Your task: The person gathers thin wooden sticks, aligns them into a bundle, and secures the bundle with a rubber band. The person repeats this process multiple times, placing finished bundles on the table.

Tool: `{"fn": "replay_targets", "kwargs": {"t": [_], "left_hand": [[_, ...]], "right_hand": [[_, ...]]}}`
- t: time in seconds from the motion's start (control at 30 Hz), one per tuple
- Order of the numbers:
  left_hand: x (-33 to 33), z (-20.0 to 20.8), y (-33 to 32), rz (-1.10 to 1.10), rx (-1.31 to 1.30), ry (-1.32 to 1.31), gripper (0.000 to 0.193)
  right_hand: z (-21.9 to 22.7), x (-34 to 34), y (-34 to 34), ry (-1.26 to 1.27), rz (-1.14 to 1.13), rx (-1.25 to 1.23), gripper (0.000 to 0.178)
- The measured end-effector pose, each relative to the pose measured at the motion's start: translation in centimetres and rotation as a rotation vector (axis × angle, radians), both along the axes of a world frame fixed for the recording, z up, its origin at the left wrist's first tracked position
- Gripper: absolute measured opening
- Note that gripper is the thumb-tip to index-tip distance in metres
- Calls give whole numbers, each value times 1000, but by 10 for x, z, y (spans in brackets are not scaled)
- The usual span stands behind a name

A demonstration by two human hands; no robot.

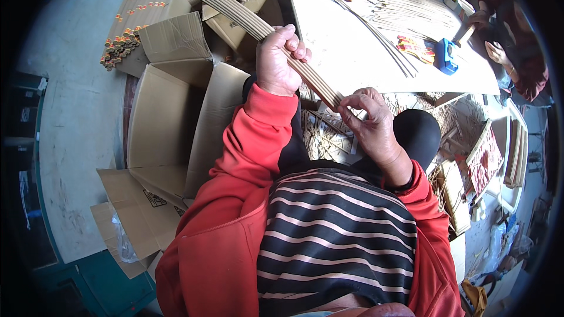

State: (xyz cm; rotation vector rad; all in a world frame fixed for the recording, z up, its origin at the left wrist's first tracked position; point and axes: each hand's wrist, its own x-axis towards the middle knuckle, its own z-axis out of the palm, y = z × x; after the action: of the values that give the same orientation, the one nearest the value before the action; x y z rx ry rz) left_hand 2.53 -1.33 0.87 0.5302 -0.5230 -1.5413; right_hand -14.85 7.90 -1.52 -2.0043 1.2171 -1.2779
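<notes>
My left hand is wrapped round a bundle of long brown incense sticks, near its middle. The bundle slants from the upper left down toward my lap. At its lower right end, the thumb and forefinger of my right hand pinch the stick tips, with the other fingers curled. Below the bundle, between my knees, lies a heap of loose sticks and scraps.
An open cardboard box stands at my left, with banded bundles stacked beyond it. The white table ahead holds loose sticks, red-yellow labels and a blue tape dispenser. A co-worker's hand is at the right.
</notes>
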Motion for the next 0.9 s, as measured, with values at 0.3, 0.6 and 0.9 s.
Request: {"fn": "replay_targets", "kwargs": {"t": [0.3, 0.6, 0.9], "left_hand": [[-5, -2, 5, 57, -6, -33, 23], [-7, -4, 7, 55, 5, -42, 23], [-3, -6, 4, 46, -21, -33, 22]], "right_hand": [[-3, 7, 1, 166, -135, -89, 13], [1, 5, -2, 198, -61, 214, 11], [2, 3, -9, 210, 25, 277, 10]]}}
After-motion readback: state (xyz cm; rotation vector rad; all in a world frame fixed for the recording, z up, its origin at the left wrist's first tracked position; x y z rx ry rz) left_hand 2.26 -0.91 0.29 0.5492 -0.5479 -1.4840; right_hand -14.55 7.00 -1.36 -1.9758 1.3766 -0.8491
